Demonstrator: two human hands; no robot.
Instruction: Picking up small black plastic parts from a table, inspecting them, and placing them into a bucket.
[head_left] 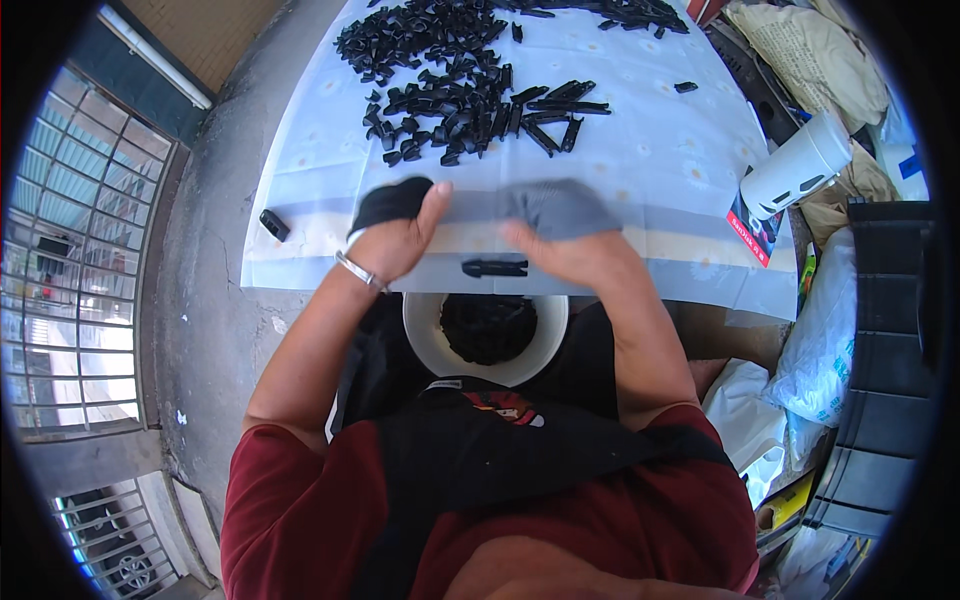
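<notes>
My left hand (398, 232) is over the near part of the table, its fingers hidden by a black covering and its bare thumb pointing away from me. To its right, my right hand (565, 225) has a grey covering over its fingers, smeared by motion. Whether either hand grips anything cannot be made out. Between and just nearer than the hands, a long black plastic piece (495, 268) lies at the table's front edge. Farther off lie a heap of small black plastic pieces (430, 100) and several longer black pieces (548, 115).
A white bucket (415, 335) with black contents stands below the table edge. The table (650, 150) has a pale flowered cover. A small black object (273, 225) lies at its left; a white cylindrical container (800, 165) and a printed card (752, 228) are at its right.
</notes>
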